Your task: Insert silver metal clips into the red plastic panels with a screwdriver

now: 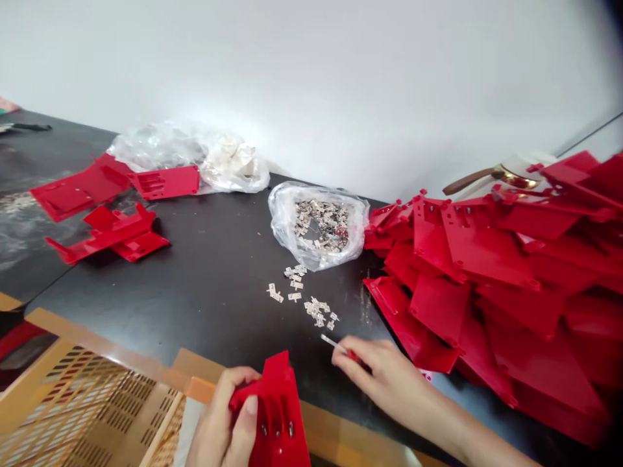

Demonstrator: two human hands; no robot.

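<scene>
Red plastic part (287,447), clasped in the fingers of the left hand (219,415) at the near edge of the dark surface (214,266). The fingers of the right hand (389,376) pinch a slim tool (333,343). A sideways sweep could scatter the loose metal pieces (317,311); a forearm nudge could slide the heaped parts (491,253).

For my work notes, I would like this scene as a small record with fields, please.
left hand: holds a red part with three metal bits visible
right hand: holds a slim tool, tip pointing toward the left
surface: black table
loose on it: small metal pieces
behind these: open clear bag of similar pieces
right side: large heap of red parts
left side: several more red parts
lower left: yellow crate
</scene>
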